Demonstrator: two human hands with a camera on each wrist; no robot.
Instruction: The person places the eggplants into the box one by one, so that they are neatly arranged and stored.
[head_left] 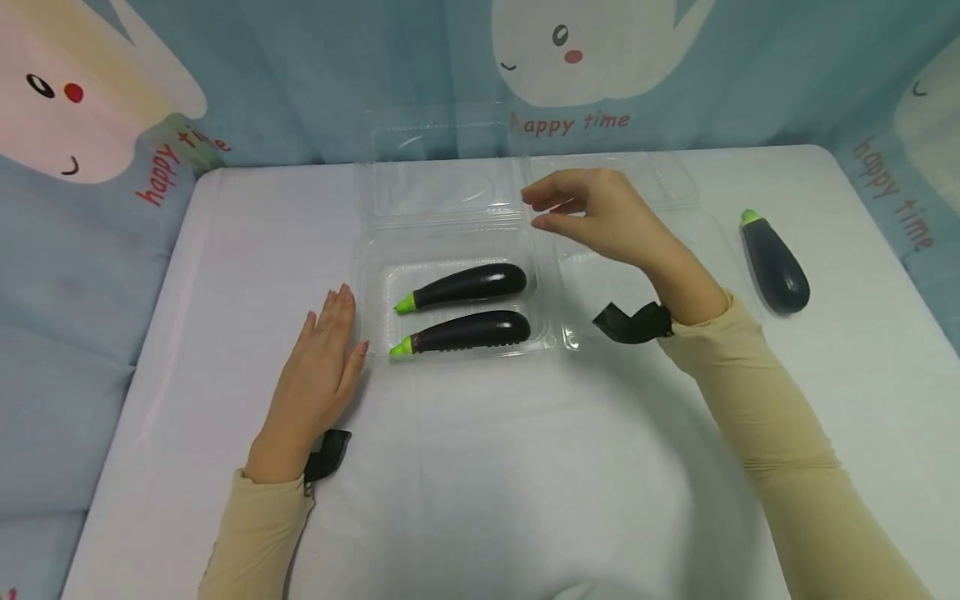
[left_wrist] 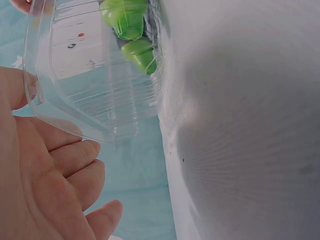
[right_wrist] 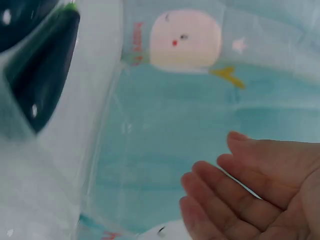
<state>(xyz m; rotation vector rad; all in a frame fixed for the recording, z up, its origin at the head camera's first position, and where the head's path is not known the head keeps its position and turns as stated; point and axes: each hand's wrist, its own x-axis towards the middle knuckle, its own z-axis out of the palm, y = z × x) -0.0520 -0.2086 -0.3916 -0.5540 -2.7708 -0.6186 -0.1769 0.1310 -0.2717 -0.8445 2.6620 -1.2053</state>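
On the counter (head_left: 480, 467):
Clear box (head_left: 371, 275): open, two eggplants (head_left: 468, 285) inside.
Left hand (head_left: 322, 367): flat beside the box, fingers straight, holding nothing.
Right hand (head_left: 600, 212): above the lid (head_left: 442, 187), fingers loosely bent, empty.

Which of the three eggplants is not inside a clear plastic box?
The short, fat eggplant lying alone on the white table, right of the right hand. The other two are long and thin, side by side in the clear box.
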